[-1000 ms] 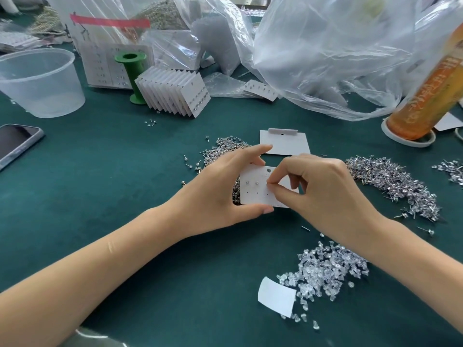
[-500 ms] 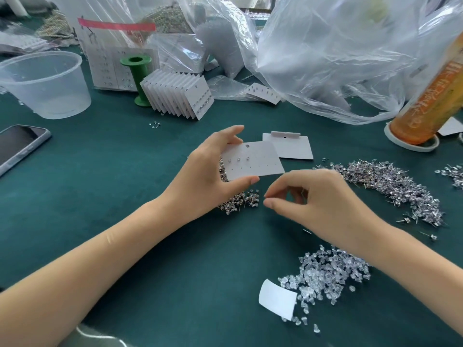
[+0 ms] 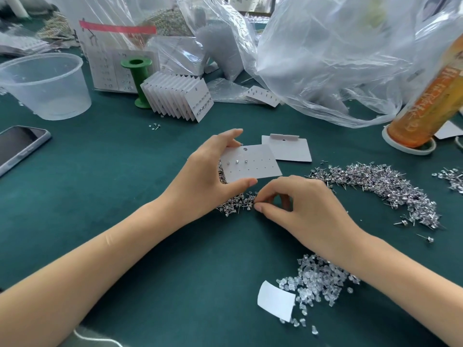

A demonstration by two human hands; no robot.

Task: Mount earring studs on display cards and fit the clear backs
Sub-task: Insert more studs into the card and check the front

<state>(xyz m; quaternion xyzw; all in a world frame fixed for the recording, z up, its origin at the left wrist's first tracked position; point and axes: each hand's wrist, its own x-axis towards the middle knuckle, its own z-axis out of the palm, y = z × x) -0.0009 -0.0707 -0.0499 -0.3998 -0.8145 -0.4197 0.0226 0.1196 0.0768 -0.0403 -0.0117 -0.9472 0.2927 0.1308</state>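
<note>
Head view: left hand [image 3: 200, 181] holds the display card [image 3: 250, 164] in its grip; right hand [image 3: 300, 209] has dropped below it, grip narrowed over the stud pile [image 3: 238, 204], likely picking the fourth stud.

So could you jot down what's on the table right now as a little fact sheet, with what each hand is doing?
left hand: holds the card by its edges, above the table
card: three studs in the top row, other holes bare
right hand: fingers curled at the edge of the stud pile; whether it has a stud, cannot tell
more studs: larger heap on the right
clear backs: pile near the right forearm
spare card: flat behind the held one
finished cards: stacked by the green spool
</note>
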